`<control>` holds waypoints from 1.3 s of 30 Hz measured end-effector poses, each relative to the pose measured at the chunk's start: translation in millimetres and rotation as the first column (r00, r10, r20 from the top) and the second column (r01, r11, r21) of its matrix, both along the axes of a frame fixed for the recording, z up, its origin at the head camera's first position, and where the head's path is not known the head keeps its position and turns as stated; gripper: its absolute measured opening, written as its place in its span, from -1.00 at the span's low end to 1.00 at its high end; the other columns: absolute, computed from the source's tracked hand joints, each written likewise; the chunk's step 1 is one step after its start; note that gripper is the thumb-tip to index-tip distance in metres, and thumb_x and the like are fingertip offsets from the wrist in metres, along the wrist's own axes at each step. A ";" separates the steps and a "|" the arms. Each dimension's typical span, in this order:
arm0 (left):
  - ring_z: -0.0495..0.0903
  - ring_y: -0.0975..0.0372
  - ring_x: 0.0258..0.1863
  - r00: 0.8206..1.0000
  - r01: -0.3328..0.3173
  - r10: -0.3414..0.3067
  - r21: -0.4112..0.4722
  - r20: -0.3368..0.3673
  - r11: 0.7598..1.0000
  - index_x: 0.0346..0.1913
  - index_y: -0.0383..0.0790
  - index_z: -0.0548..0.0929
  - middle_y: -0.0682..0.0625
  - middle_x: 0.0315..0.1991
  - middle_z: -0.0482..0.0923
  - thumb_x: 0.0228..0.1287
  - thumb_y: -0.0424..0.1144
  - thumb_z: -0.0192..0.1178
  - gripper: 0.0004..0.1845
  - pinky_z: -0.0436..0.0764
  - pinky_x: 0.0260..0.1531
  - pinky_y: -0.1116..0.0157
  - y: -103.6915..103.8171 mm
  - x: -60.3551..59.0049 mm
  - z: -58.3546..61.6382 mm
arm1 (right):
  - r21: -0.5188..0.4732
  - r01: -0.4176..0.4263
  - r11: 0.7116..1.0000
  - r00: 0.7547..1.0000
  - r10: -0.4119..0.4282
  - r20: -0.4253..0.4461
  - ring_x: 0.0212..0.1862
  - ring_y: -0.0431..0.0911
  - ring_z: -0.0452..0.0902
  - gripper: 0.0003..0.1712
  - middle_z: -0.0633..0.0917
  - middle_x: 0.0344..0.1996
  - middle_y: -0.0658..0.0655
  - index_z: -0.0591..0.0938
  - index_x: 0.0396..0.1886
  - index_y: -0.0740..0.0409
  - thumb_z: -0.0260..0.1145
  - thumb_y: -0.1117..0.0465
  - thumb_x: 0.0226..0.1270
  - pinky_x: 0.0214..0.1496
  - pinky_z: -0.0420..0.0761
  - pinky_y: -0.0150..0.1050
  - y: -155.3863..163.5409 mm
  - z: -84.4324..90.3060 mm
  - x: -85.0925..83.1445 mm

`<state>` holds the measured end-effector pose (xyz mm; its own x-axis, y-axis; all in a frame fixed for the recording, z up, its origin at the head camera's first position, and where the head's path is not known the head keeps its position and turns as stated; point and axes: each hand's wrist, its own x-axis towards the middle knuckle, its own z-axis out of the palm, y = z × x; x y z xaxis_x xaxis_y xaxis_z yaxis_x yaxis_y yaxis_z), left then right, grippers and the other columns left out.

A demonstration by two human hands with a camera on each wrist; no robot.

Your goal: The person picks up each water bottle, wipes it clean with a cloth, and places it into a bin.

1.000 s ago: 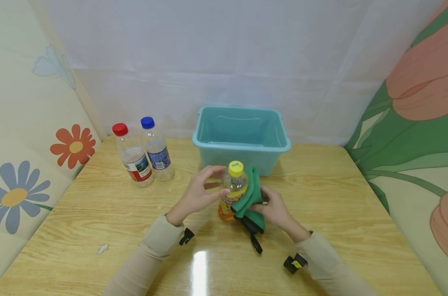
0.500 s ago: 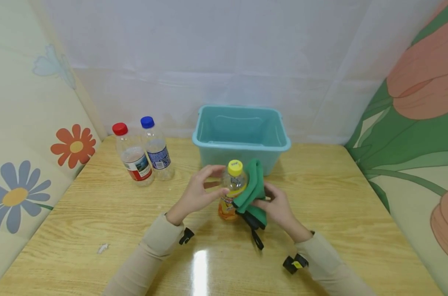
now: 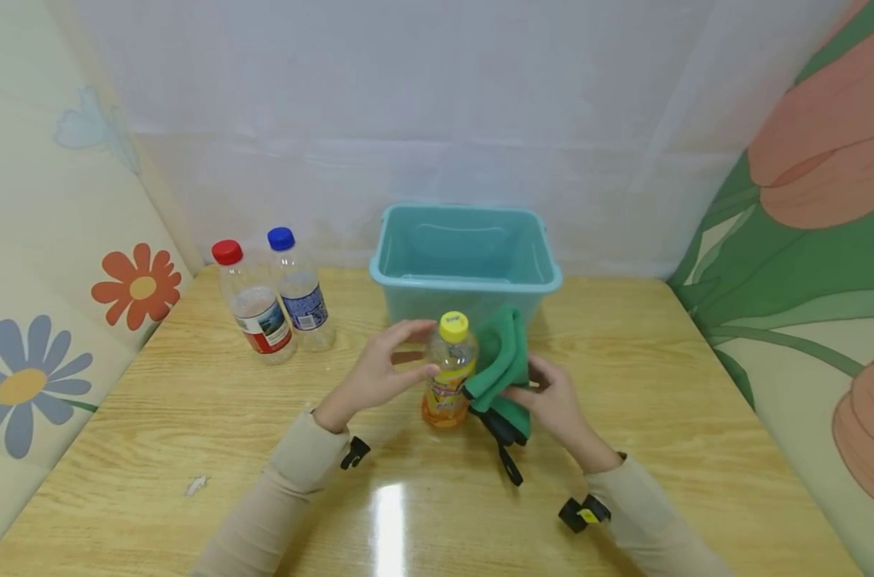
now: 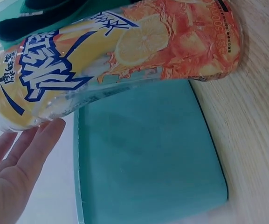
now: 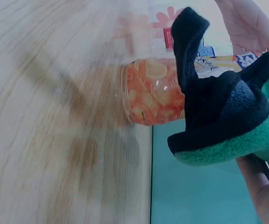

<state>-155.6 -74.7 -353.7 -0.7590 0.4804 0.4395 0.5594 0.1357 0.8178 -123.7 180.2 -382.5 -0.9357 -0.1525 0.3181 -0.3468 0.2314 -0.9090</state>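
Note:
A clear bottle with a yellow cap and an orange drink label (image 3: 447,393) stands upright at the middle of the table. My left hand (image 3: 379,365) holds it from the left near the shoulder, thumb in front and fingers reaching behind. The left wrist view shows those fingers (image 4: 43,142) against the bottle's upper part. On the other side, my right hand (image 3: 556,401) grips a folded green cloth (image 3: 505,357) with black edging and a hanging black loop. The cloth overlaps the bottle's right side in the right wrist view, where its black folds (image 5: 227,100) hide part of the label.
Right behind the bottle sits a light blue plastic tub (image 3: 466,284). Two clear bottles stand at the left, one with a red cap (image 3: 228,252), one with a blue cap (image 3: 281,238). A small white scrap (image 3: 196,485) lies on the table's front left.
My right hand has drawn the green cloth up and to the right, off the bottle's front side. The left hand and the bottle keep their place.

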 end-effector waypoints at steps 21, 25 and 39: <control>0.46 -0.06 0.02 0.995 0.091 -0.092 0.018 0.029 0.996 0.11 -0.49 0.36 -0.32 0.04 0.43 0.04 -0.50 0.26 -0.47 0.53 -0.05 -0.02 -9.4 -8.8 -0.6 | 0.036 -0.033 0.999 0.999 0.034 -0.026 -0.15 -0.29 0.51 -0.54 0.58 -0.11 0.32 0.51 -0.02 0.44 0.33 0.53 -0.01 -0.20 0.64 -0.31 7.3 -1.1 3.0; 0.45 -0.07 0.03 0.994 0.113 -0.113 0.017 0.014 0.993 0.13 -0.51 0.35 -0.34 0.07 0.41 0.05 -0.51 0.24 -0.47 0.52 -0.05 -0.05 -10.3 -9.7 -0.7 | 0.036 -0.038 0.999 0.999 0.040 -0.038 -0.14 -0.29 0.51 -0.53 0.59 -0.12 0.20 0.51 -0.02 0.45 0.33 0.54 -0.02 -0.20 0.64 -0.31 7.7 -0.7 3.0; 0.42 0.02 0.09 0.993 0.102 -0.105 -0.063 -0.046 0.993 0.20 -0.45 0.31 -0.26 0.16 0.35 0.11 -0.43 0.24 -0.42 0.53 0.01 0.23 -6.2 -8.6 1.0 | 0.056 -0.028 0.998 0.999 0.030 -0.036 -0.11 -0.30 0.50 -0.54 0.57 -0.08 0.37 0.52 -0.01 0.42 0.33 0.52 0.00 -0.17 0.63 -0.32 6.2 5.5 1.7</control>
<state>-164.2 -80.9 -352.7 -0.6823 0.5816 0.4429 0.6121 0.1232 0.7812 -121.9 186.4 -377.0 -0.9184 -0.1978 0.3428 -0.3872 0.2703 -0.8815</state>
